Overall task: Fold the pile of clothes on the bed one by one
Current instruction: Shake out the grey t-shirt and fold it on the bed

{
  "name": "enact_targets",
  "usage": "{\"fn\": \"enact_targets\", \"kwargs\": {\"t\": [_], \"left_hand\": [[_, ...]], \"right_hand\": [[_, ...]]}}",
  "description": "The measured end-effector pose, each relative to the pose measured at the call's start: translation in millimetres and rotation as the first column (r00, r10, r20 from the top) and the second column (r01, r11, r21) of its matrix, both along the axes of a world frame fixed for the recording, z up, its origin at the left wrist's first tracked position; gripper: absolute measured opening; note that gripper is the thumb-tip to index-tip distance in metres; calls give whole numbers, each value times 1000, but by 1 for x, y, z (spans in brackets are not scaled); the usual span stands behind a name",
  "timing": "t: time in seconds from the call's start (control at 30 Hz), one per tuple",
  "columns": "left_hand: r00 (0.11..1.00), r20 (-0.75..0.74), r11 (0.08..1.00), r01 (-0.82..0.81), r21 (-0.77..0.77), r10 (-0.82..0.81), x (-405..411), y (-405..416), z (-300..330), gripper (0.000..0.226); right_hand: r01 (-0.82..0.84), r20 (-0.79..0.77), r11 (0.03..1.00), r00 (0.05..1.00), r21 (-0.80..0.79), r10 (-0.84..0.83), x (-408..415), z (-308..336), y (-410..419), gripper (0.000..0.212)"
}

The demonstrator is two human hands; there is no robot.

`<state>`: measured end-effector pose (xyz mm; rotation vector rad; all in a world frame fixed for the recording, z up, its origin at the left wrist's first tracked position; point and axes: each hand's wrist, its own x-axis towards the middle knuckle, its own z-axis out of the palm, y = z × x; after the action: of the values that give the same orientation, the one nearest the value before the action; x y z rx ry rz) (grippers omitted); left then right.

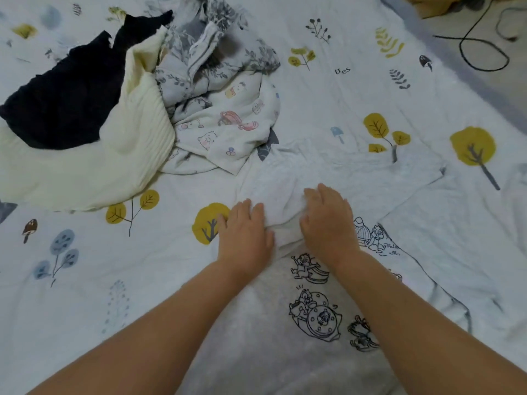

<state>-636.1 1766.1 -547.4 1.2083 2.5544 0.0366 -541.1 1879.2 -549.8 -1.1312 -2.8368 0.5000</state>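
The person's left hand (245, 235) and right hand (328, 223) lie palm-down, side by side, on a white printed shirt (313, 309) spread flat on the bedsheet (85, 266). Both hands have the fingers extended and pressing; neither hand encloses the fabric. A raised fold of the shirt sits between the two hands. The shirt's cartoon print lies just nearer the person than the right hand. The pile of clothes (199, 109) lies beyond and to the left of the left hand, well apart from it: a black garment (65, 92), a cream ribbed garment (114, 161) and patterned pieces.
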Motion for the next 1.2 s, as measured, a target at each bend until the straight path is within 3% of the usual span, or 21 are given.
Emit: {"fn": "enact_targets", "kwargs": {"t": [0.17, 0.4, 0.6, 0.67, 0.77, 0.83, 0.93, 0.97, 1.03, 1.07, 1.13, 1.2], "left_hand": [[990, 60, 991, 125, 45, -127, 23, -10, 25, 34], [954, 171, 969, 249, -4, -245, 70, -62, 34, 34], [904, 232, 925, 377, -37, -359, 116, -121, 23, 41], [890, 239, 912, 409, -39, -389, 130, -136, 18, 45], [868, 288, 902, 430, -33, -404, 146, -151, 15, 47], [874, 245, 903, 430, 11, -419, 153, -157, 13, 52], [886, 196, 904, 426, 12, -420, 160, -160, 14, 67], [884, 190, 901, 434, -1, -426, 161, -159, 14, 74], [889, 182, 902, 431, -21, -421, 162, -159, 16, 66], [896, 174, 908, 418, -29, -408, 163, -160, 18, 61], [890, 228, 911, 412, -28, -395, 165, -158, 18, 67], [898, 202, 916, 400, -8, -390, 166, -161, 21, 68]], "right_hand": [[-54, -35, 998, 998, -44, 52, 45, 17, -29, 30], [-35, 154, 999, 987, -40, 40, 115, 15, -97, 27], [176, 136, 981, 973, 76, -185, 176, 1, -156, 40], [306, 133, 946, 939, 106, -318, 189, -2, -173, 41], [606, 188, 796, 780, 15, -597, 200, 6, -192, 50], [740, 301, 654, 667, -159, -682, 204, 10, -200, 54], [774, 287, 490, 614, -402, -735, 212, 13, -204, 50], [760, 286, 470, 620, -449, -730, 214, 14, -204, 40], [730, 308, 509, 666, -456, -679, 221, 14, -203, 10], [713, 308, 540, 689, -446, -656, 227, 13, -201, 7], [699, 283, 575, 706, -426, -649, 243, 18, -193, 25], [738, 220, 563, 659, -372, -719, 267, 29, -182, 23]]}}
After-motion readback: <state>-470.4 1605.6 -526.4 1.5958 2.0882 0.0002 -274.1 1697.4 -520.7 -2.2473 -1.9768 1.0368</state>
